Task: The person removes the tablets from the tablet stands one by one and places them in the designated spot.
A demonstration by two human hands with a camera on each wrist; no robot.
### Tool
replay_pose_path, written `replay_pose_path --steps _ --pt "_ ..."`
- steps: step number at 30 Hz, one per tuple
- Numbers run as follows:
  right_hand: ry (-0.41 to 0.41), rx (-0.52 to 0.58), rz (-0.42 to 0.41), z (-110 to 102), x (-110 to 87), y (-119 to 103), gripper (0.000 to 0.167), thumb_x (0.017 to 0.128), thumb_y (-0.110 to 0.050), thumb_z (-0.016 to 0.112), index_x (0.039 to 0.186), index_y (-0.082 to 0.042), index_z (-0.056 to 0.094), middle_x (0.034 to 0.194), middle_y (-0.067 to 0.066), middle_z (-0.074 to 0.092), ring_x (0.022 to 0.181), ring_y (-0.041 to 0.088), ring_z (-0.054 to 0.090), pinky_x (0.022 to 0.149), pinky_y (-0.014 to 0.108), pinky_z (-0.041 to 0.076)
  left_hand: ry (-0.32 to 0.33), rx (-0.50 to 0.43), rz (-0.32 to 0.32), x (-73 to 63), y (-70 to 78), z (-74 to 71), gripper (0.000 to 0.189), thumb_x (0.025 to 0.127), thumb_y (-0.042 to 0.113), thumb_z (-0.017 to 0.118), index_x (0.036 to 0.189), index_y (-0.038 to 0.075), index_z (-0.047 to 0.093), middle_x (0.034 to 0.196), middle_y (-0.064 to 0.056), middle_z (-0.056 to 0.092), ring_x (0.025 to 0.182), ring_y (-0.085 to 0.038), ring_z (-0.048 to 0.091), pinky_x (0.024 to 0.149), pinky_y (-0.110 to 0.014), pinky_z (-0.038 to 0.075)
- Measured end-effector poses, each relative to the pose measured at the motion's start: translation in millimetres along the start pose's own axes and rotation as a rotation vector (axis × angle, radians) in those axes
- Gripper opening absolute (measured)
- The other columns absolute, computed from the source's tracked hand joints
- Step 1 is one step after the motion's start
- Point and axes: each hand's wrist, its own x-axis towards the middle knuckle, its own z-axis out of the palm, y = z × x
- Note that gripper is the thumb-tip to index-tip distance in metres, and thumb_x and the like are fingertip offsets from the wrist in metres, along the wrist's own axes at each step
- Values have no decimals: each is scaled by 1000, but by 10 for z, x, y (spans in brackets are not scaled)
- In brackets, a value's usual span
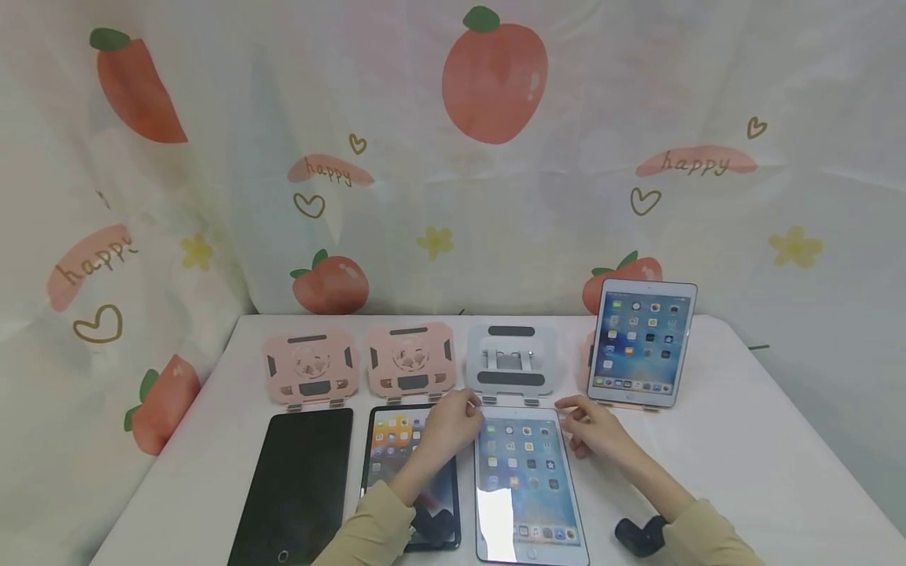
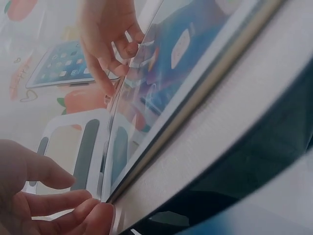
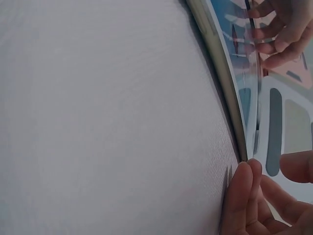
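A white-framed tablet (image 1: 527, 495) with a lit screen of app icons lies flat in front of a pale blue folding stand (image 1: 543, 360). My left hand (image 1: 453, 424) is at its top left corner. In the left wrist view, the left fingertips (image 2: 100, 215) come right up to that corner, with the thumb held apart. At the opposite top corner is my right hand (image 1: 598, 431). Its fingertips (image 3: 240, 178) meet the tablet's edge in the right wrist view, and the thumb stays away from them. The stand's grey pads face up.
To the left lie a dark-framed tablet (image 1: 385, 464), partly under my left arm, and a black tablet (image 1: 300, 479) with a dark screen. Pink stands (image 1: 385, 369) are behind them. Another white tablet (image 1: 640, 342) leans upright on a stand at the back right.
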Motion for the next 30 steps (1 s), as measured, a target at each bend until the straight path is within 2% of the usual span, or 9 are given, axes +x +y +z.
replay_pose_path --steps 9,17,25,30 --pt "31 -8 -44 -105 -39 31 35 94 -11 53 127 3 52 98 15 62 71 17 60 62 25 53 -1 22 30 9 55 20 21 85 14 60 102 4 69 79 0 61 66 -8 50 55 -19 40" --pt "82 -28 -64 -193 -70 60 33 94 -10 55 124 2 54 99 17 62 70 16 59 60 23 51 -27 -16 44 48 137 59 20 85 14 60 101 6 69 80 -1 63 64 -7 51 54 -19 41" --pt "148 -37 -107 -304 -90 135 31 94 -8 53 123 3 55 101 19 61 74 15 61 64 21 54 -38 -23 104 81 272 107 22 86 14 59 102 4 70 81 -3 65 64 -6 51 54 -19 40" --pt "185 -63 -139 -404 -87 171 29 95 -8 53 122 3 56 101 18 61 78 15 61 65 19 53 -42 -13 120 109 363 141 21 87 16 59 102 5 70 83 -2 63 67 -6 51 56 -17 39"
